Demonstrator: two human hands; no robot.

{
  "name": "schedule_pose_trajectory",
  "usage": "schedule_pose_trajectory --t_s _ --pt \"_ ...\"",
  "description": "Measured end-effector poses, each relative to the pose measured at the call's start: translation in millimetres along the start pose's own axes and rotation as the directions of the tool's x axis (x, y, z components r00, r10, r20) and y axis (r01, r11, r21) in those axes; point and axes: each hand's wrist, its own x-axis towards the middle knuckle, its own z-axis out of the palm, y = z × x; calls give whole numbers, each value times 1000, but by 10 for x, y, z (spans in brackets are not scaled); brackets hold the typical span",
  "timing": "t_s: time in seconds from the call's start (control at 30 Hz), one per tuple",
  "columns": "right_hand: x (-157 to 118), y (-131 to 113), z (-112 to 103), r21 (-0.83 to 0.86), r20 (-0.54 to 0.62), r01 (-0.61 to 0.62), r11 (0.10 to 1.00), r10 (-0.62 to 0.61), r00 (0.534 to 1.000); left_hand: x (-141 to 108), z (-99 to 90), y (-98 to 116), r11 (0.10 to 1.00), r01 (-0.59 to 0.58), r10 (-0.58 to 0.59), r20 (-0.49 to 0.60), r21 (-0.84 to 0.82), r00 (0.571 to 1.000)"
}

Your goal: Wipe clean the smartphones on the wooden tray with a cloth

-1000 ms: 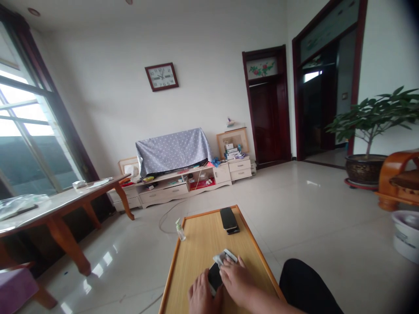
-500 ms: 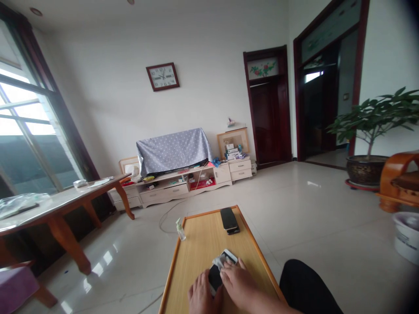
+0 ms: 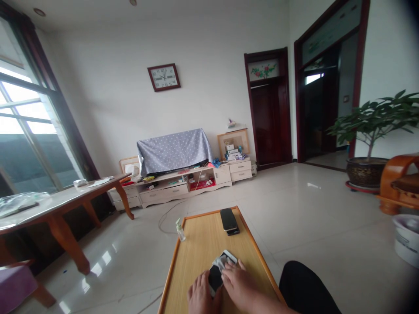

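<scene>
A white-edged smartphone (image 3: 214,279) with a dark screen lies on the small wooden table (image 3: 193,257). My left hand (image 3: 200,295) grips its near left side, fingers along the edge. Over the screen, my right hand (image 3: 239,282) presses a crumpled grey-white cloth (image 3: 221,261) against the upper half of the phone. Part of the cloth and the phone's near right edge are hidden under my fingers. Farther up the table, a black phone (image 3: 228,219) rests partly over another dark phone. A clear pump bottle (image 3: 180,231) with a pale green top stands at the left edge.
A raised wooden rim (image 3: 257,246) borders the small table. To its right is my dark-clothed knee (image 3: 304,283). Farther off stand a long table (image 3: 65,198) at left, a low white cabinet (image 3: 166,192), a potted plant (image 3: 368,170) and a white bucket (image 3: 407,240).
My right hand has shifted very slightly to the right over the phone. My left hand, the phone and the bottle stay in place; the view has tilted a touch.
</scene>
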Motion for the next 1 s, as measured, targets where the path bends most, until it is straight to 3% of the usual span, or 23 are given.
schedule_pose_trajectory --t_s 0.13,0.37,0.63,0.73,0.87,1.0 --pt "62 66 -29 -59 -3 -95 994 95 995 14 12 -2 1000 -2 2 1 7 1000" --pt "-105 -78 152 56 44 92 994 -95 995 12 45 -28 1000 -1 0 -13 -3 1000" --pt "88 90 -43 -67 4 -125 990 126 992 18 8 0 1000 -5 5 -2 2 1000" --pt "-23 -10 57 -40 42 -75 996 77 996 3 -4 7 1000 5 -5 3 -6 1000" --pt "-133 -161 137 60 85 92 994 -97 992 -13 -22 1 1000 2 -1 18 -5 1000" --pt "-17 -76 28 37 18 20 999 -21 1000 -10 -42 9 1000 10 -10 23 -2 1000"
